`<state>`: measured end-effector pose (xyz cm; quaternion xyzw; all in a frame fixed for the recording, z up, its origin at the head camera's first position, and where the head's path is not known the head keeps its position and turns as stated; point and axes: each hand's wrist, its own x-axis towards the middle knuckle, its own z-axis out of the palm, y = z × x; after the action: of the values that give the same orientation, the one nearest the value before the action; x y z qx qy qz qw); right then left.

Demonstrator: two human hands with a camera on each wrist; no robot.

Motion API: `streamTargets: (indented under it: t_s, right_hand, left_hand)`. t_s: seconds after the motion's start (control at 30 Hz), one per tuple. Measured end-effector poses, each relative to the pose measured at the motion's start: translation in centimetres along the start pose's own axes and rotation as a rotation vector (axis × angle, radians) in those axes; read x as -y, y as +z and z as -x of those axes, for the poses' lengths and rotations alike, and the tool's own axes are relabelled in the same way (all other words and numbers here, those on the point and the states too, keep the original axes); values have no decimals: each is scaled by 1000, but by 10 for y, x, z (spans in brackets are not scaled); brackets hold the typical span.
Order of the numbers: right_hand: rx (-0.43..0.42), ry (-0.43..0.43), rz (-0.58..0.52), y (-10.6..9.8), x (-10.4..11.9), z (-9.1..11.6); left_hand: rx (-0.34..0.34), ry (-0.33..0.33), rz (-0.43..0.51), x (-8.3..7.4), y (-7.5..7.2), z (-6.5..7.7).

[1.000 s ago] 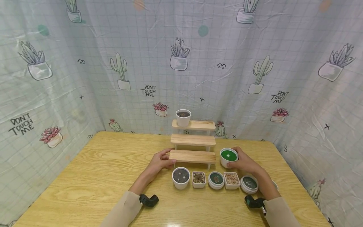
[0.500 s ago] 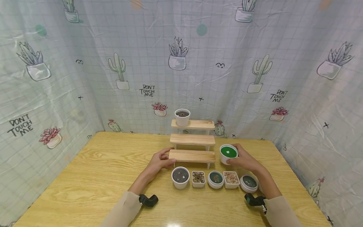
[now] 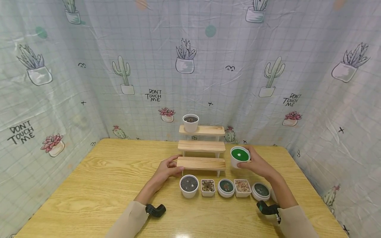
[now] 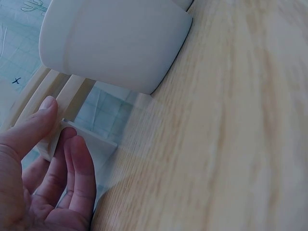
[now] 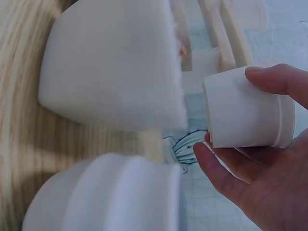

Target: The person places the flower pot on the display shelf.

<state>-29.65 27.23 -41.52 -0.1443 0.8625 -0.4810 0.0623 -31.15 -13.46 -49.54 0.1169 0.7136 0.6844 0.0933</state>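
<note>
A three-step wooden shelf stand [image 3: 201,162] stands at the middle of the table in the head view. My left hand [image 3: 163,171] holds the left end of its lowest step, thumb at the board; in the left wrist view the fingers [image 4: 83,168] curl by the stand's clear leg. To the right of the stand, my right hand [image 3: 258,164] grips a round white pot [image 3: 239,158] with a green surface and a small white spot. The right wrist view shows this pot [image 5: 248,109] between thumb and fingers, clear of the table. Another white pot [image 3: 190,124] sits on the top step's left end.
Before the stand runs a row of small pots: a dark-filled round one [image 3: 189,186], a square pebble one [image 3: 207,187], a ridged round one [image 3: 226,188], a square pale-gravel one [image 3: 242,188] and another ridged one [image 3: 261,191]. A printed curtain [image 3: 143,39] hangs behind.
My right hand has raised the green-topped pot a little and shifted it slightly away from me. My left hand keeps its hold on the stand.
</note>
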Motion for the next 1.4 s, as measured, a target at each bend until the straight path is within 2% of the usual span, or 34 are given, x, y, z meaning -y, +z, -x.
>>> streamTargets:
  t_s: [0.3,0.77,1.4]
  right_hand:
    - [2,-48,-24,-1,12,3]
    - [4,-69,-23,0,22,6]
    - [19,-124,-35,6,35,1]
  left_hand:
    - [-4,1,9,0,1,-1]
    - [0,-2,1,1,0,-1]
    - [-21,3,-3,0,2,-1]
